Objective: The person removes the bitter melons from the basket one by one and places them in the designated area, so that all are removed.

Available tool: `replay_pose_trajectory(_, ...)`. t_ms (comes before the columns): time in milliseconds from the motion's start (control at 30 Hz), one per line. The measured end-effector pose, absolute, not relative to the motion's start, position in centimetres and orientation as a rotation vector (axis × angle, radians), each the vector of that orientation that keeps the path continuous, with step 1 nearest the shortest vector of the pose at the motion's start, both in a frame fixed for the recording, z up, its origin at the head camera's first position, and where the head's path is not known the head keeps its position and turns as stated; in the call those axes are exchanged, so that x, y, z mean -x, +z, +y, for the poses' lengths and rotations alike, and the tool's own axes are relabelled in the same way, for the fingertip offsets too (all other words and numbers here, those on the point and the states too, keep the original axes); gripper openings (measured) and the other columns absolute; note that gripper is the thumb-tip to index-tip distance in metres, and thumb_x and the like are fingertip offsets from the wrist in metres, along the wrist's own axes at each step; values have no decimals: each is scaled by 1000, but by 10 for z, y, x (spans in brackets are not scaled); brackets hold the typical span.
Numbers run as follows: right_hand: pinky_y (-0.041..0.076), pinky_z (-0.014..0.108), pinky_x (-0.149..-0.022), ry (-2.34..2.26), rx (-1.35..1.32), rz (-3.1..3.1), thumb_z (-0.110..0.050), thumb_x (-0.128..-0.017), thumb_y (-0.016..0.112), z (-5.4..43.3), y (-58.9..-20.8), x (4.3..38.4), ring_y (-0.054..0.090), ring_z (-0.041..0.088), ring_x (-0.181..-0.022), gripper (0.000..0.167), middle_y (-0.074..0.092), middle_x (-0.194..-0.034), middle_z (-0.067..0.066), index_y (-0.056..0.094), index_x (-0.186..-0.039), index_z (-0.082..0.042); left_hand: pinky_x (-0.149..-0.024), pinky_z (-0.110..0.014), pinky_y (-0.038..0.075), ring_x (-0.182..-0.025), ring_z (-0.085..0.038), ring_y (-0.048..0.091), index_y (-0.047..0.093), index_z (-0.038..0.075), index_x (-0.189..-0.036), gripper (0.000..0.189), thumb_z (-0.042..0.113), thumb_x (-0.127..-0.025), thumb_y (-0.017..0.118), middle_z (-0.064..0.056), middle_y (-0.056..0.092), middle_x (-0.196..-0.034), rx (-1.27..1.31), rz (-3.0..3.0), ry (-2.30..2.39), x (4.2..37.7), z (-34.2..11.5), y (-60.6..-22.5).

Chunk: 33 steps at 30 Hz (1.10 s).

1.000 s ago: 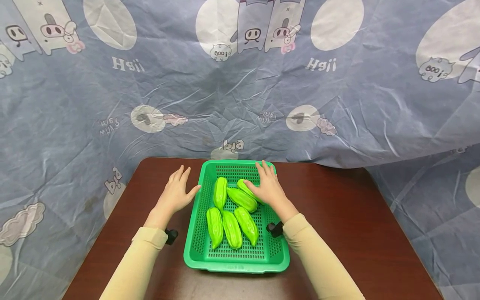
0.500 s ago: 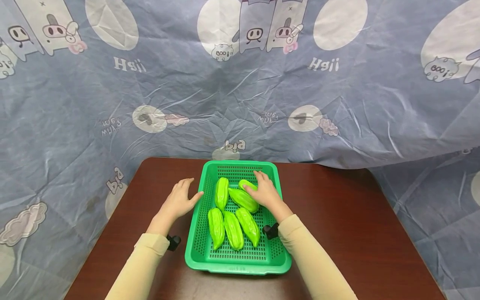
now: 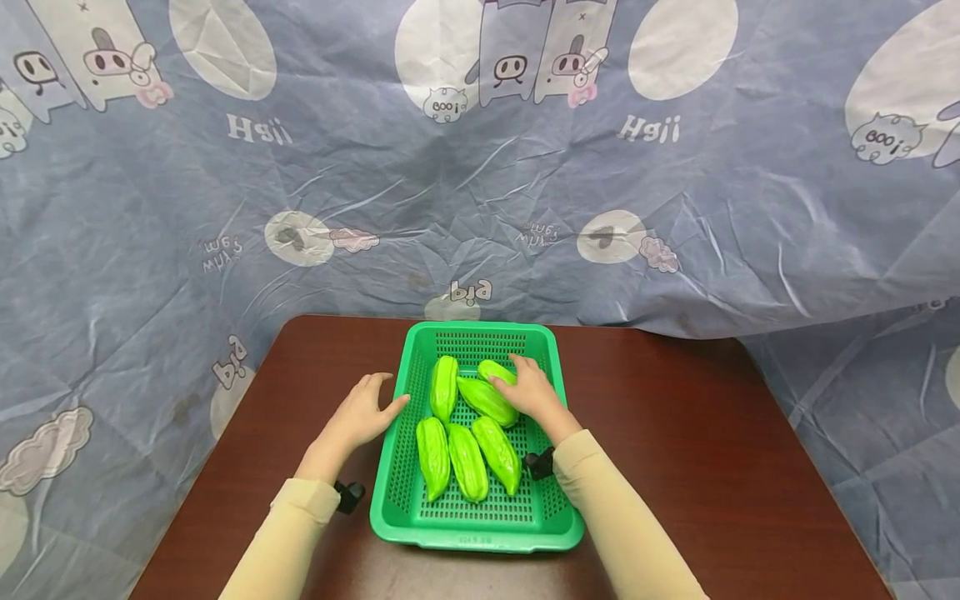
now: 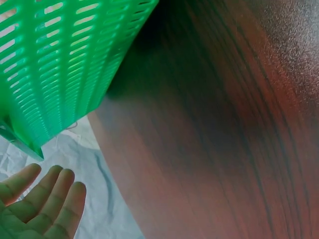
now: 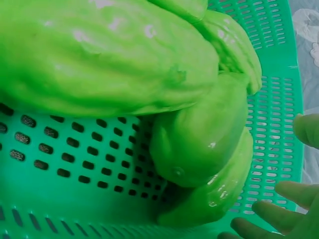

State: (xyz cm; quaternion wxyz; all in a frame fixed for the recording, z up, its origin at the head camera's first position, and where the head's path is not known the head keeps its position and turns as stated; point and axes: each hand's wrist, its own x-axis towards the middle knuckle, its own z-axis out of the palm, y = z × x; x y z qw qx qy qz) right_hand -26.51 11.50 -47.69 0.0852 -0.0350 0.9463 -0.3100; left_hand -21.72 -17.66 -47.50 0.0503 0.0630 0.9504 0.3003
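Observation:
A green perforated plastic basket (image 3: 476,540) holds several shiny, ridged green gourds (image 3: 468,463), a near row and a far group. My right hand (image 3: 532,390) reaches inside, low over the far right gourd (image 3: 495,371), and hides part of it. In the right wrist view, the fingers of that hand (image 5: 284,214) are spread beside the far gourd (image 5: 214,199), not closed round it. Outside the basket's left side is my left hand (image 3: 363,412), thumb pointing at the rim, holding nothing. The left wrist view has its fingers (image 4: 70,209) extended near the basket wall (image 4: 55,74).
The basket stands on a dark red-brown wooden table (image 3: 675,433). A grey-blue cloth (image 3: 480,192) with cartoon prints hangs behind and beside the table. Black wrist cameras (image 3: 349,497) sit at both sleeves.
My right hand has come down and nearer, lower over the far right gourd, its fingers less stretched. My left hand has also come lower along the basket's left side. The gourds lie as before.

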Motion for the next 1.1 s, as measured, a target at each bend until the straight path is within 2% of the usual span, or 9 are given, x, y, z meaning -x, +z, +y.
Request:
replay_pose_trajectory(200, 35, 58, -111, -916, 80, 2822, -39, -99, 58, 114, -484, 268, 36, 43, -140, 68, 35, -153, 26, 35, -151, -1, -95, -52, 49, -116, -34, 57, 43, -2, -142, 64, 43, -99, 56, -21, 53, -132, -160, 2829, 970, 212, -177, -479)
replay_pose_trajectory(433, 37, 58, -109, -890, 36, 2814, -34, -100, 56, 113, -489, 272, 38, 44, -139, 64, 36, -152, 27, 36, -150, 0, -91, -46, 51, -108, -27, 61, 50, 0, -134, 55, 41, -99, 58, -14, 62, -120, -123, 2770, 1056, 210, -178, -484)
replay_pose_trajectory(733, 36, 57, -110, -910, -31, 2741, -29, -102, 54, 111, -490, 274, 36, 43, -140, 61, 34, -152, 28, 34, -150, 1, -88, -45, 52, -108, -28, 60, 51, 3, -131, 47, 38, -99, 59, -14, 61, -117, -42, 2678, 1162, 208, -177, -486)
replay_pose_trajectory(900, 38, 56, -110, -881, -40, 2725, -23, -103, 52, 111, -491, 274, 37, 43, -139, 56, 35, -152, 28, 35, -150, 1, -80, -41, 52, -95, -25, 61, 52, 1, -129, 45, 35, -100, 59, -14, 61, -109, -33, 2646, 1211, 209, -176, -487)
replay_pose_trajectory(1100, 36, 56, -112, -866, -54, 2720, -19, -103, 50, 110, -492, 276, 35, 43, -141, 54, 33, -153, 28, 34, -150, 1, -72, -34, 47, -83, -20, 55, 51, -2, -127, 43, 31, -100, 59, -13, 59, -101, -27, 2585, 1311, 210, -177, -489)
